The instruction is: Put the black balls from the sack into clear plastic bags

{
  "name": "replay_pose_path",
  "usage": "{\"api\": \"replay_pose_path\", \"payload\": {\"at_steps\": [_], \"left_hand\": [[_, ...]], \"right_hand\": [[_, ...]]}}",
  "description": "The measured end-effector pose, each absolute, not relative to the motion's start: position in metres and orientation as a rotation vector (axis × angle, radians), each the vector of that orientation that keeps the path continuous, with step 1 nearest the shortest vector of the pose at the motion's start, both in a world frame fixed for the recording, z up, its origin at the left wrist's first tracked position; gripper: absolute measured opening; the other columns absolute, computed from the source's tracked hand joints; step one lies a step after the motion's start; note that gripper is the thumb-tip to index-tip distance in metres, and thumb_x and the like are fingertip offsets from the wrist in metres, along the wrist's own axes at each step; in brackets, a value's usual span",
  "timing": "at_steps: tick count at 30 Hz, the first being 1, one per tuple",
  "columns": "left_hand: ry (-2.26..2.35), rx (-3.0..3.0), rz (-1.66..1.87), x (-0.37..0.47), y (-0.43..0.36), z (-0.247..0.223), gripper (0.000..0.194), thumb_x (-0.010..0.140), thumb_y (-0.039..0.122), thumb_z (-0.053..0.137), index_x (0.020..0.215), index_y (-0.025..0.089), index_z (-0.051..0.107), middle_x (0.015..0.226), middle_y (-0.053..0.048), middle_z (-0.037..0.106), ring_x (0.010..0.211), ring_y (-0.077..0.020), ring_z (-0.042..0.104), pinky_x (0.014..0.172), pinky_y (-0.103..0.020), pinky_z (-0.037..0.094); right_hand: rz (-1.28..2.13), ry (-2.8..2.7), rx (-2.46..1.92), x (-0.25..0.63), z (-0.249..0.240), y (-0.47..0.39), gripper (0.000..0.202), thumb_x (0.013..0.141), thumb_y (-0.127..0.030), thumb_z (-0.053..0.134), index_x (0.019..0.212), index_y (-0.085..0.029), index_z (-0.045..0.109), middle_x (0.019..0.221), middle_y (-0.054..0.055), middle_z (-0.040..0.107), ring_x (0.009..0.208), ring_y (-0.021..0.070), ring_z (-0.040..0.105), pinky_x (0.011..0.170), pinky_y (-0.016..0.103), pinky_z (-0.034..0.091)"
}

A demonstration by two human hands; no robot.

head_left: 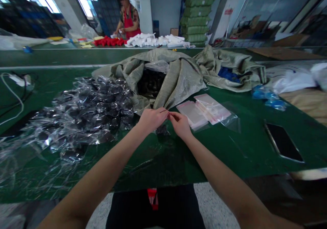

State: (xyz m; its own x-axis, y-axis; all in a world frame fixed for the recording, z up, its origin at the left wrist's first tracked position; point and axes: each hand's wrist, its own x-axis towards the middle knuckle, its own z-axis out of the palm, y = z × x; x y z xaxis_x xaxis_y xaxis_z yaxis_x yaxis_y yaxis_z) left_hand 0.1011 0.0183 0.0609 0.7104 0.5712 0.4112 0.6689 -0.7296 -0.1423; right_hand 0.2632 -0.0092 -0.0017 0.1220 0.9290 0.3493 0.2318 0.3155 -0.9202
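- One bag (pixel 162 130) is pinched by left hand (pixel 152 119) and right hand (pixel 180 124).
- At left, many pieces (pixel 95 103) are already bagged.
- In the far sack (pixel 178 77), more are left.

Blown-out white multi-pane windows (pixel 85 1) past the far left corner of the flat green bench (pixel 163 167), kinda dim up front. Glare all over the crinkly clear plastic bags (pixel 97 99), plus wide-lens stretch and softness toward the edges.
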Motion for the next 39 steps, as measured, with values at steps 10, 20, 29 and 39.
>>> {"api": "replay_pose_path", "payload": {"at_steps": [10, 20, 29, 39], "left_hand": [[-0.933, -2.580, -0.636, 0.105, 0.028, 0.053, 0.027, 0.095, 0.027, 0.042, 0.087, 0.016, 0.065, 0.088, -0.005, 0.069, 0.064, -0.0126, 0.060, 0.049, -0.026, 0.031], [-1.542, -2.587, -1.375, 0.107, 0.040, 0.048, 0.005, 0.082, 0.021, 0.055, 0.083, 0.017, 0.058, 0.084, -0.004, 0.064, 0.071, -0.0138, 0.058, 0.066, -0.025, 0.043], [-2.052, -1.685, -3.566, 0.042, 0.061, 0.073, 0.025, 0.077, 0.013, 0.045, 0.059, 0.020, 0.030, 0.047, 0.008, 0.027, 0.036, -0.0043, 0.027, 0.036, -0.016, 0.026], [-2.296, -3.347, -1.275, 0.073, 0.034, 0.022, 0.042, 0.070, 0.041, 0.073, 0.103, 0.015, 0.070, 0.084, -0.004, 0.070, 0.054, -0.0072, 0.049, 0.046, -0.020, 0.030]], "right_hand": [[0.689, -1.419, -1.194, 0.263, 0.003, -0.013, 0.019, 0.084, -0.028, 0.057, 0.091, -0.018, 0.072, 0.091, 0.005, 0.074, 0.083, 0.0183, 0.067, 0.079, 0.031, 0.053], [0.735, -1.363, -1.201, 0.263, 0.005, -0.017, 0.017, 0.084, -0.031, 0.058, 0.089, -0.019, 0.068, 0.082, 0.004, 0.072, 0.078, 0.0183, 0.067, 0.077, 0.032, 0.053], [1.048, -0.930, -1.066, 0.259, -0.008, -0.008, 0.028, 0.086, -0.050, 0.055, 0.093, -0.023, 0.050, 0.086, 0.003, 0.070, 0.075, 0.0166, 0.071, 0.069, 0.032, 0.057], [1.269, -0.871, -1.050, 0.271, -0.005, -0.002, 0.022, 0.082, -0.040, 0.063, 0.091, -0.022, 0.053, 0.079, -0.002, 0.070, 0.064, 0.0148, 0.071, 0.061, 0.029, 0.058]]}}
